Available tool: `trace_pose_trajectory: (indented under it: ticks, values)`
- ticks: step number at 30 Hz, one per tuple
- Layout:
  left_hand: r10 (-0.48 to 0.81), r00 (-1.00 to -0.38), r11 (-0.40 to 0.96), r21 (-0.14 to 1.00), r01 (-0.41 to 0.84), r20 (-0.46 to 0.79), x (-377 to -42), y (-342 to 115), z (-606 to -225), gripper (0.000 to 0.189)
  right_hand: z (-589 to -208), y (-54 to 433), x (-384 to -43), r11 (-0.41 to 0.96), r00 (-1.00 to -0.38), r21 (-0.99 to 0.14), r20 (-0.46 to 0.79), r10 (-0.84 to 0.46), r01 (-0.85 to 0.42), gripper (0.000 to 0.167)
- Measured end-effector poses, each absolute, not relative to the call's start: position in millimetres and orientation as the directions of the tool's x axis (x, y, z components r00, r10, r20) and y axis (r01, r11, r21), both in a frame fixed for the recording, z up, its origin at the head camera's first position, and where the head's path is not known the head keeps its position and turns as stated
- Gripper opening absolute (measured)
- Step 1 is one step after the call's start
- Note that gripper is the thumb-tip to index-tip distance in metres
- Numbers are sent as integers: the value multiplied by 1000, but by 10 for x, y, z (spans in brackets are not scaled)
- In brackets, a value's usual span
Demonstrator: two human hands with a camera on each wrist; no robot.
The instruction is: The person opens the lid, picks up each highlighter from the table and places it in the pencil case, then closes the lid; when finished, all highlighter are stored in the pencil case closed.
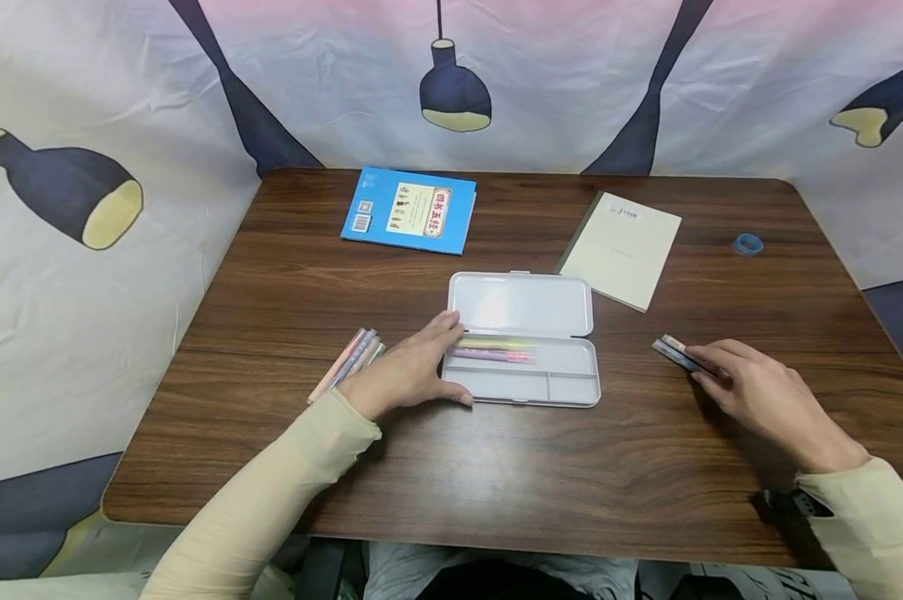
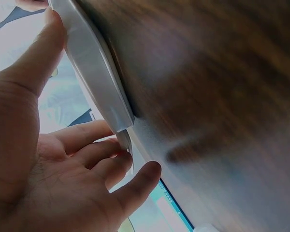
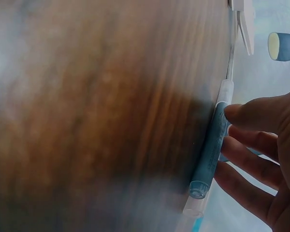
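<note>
A white pencil case (image 1: 522,393) lies with its lid folded back; several yellow, purple and pink pens (image 1: 492,354) are in its long back compartment. My left hand (image 1: 413,367) grips the case's left end, thumb along the front edge and fingers at the far side. In the left wrist view the case wall (image 2: 94,67) runs between thumb and fingers. To the right, my right hand (image 1: 759,392) pinches short markers (image 1: 676,352) low over the table. One of them, a blue-grey marker (image 3: 210,150) with a clear end, shows beside the fingertips in the right wrist view.
Several pastel pens (image 1: 349,362) lie left of the case, partly behind the left hand. At the back are a blue book (image 1: 353,204) and a cream notebook (image 1: 624,254), whose near corner is close to the lid. A blue tape roll (image 1: 747,244) sits at the back right.
</note>
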State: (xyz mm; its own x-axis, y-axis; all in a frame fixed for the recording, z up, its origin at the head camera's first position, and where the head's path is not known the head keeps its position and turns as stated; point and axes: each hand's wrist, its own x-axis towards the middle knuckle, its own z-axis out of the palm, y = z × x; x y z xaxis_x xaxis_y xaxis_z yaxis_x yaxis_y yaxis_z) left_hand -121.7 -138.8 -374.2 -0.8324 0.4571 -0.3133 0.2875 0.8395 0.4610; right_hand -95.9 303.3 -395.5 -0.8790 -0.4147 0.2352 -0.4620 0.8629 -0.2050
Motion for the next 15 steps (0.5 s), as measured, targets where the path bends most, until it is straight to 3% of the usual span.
trace_pose_trajectory:
  ticks: [15]
  values:
    - [465, -831, 833, 468, 294, -304, -1212, -1394, -3735, 108, -3965, 3014, -979, 852, -870, -191, 197, -453, -487, 39]
